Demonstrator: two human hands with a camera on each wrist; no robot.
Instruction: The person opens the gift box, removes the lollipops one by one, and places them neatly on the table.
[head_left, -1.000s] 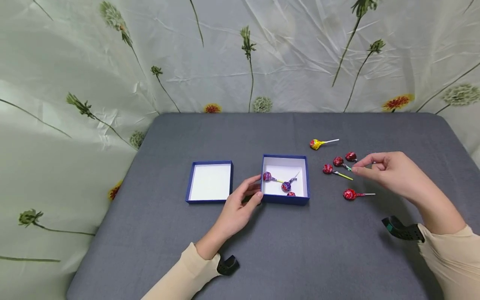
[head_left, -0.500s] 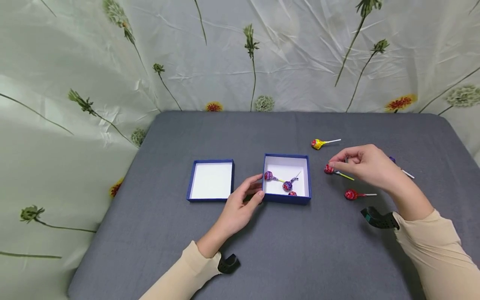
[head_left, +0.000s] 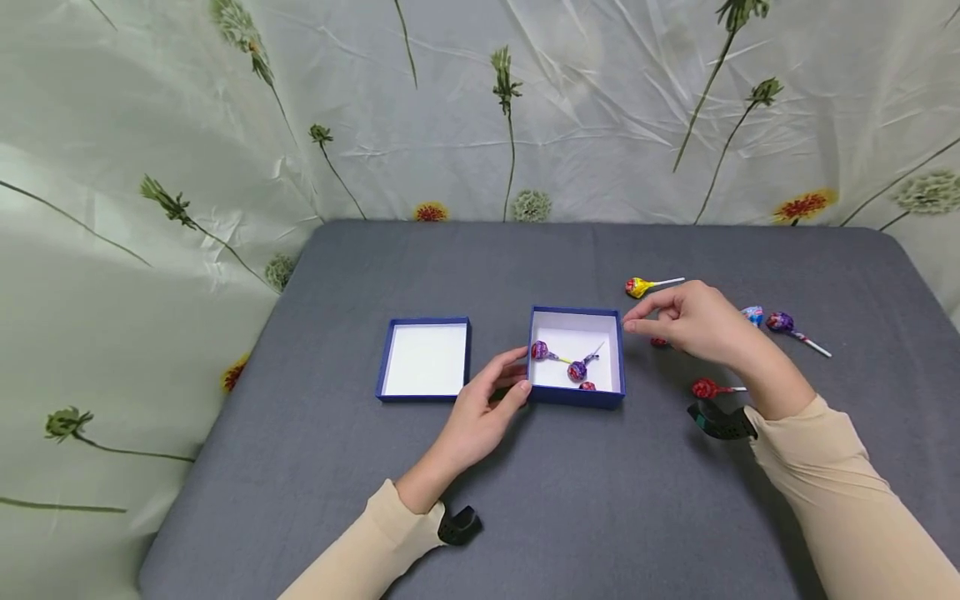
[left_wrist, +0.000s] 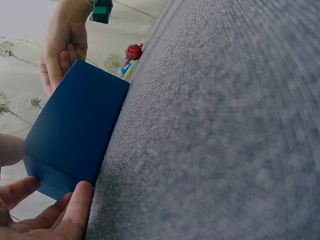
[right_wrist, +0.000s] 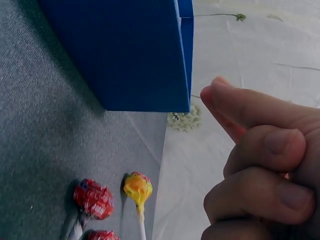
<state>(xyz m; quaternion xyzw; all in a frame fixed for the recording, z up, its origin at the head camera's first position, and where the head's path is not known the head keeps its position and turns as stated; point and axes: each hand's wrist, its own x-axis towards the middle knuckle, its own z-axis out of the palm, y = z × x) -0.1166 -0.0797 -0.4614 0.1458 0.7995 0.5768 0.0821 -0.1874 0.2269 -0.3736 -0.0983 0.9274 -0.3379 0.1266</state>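
Note:
My left hand (head_left: 486,417) grips the near-left corner of a square blue cardboard box (head_left: 576,398) with a white inside. In the left wrist view its fingers (left_wrist: 77,207) lie along the outer wall. Two purple lollipops and part of a red one (head_left: 588,386) lie in the box. My right hand (head_left: 693,321) is just right of the box's right rim. Its thumb and index tips come together and its other fingers (right_wrist: 252,195) curl; nothing shows between them. Beneath it a red lollipop (right_wrist: 94,199) is on the cloth, half hidden in the head view.
The matching blue lid (head_left: 423,360), white side up, sits left of the box. Lollipops on the grey cloth at right include a yellow one (head_left: 637,287), a purple one (head_left: 780,322), a blue one (head_left: 752,315) and a red one (head_left: 705,387). A flowered curtain (head_left: 420,108) hangs behind the table.
My right hand has moved left from the red lollipops to the box's right side, uncovering the purple and blue lollipops. My left hand has kept its hold on the box.

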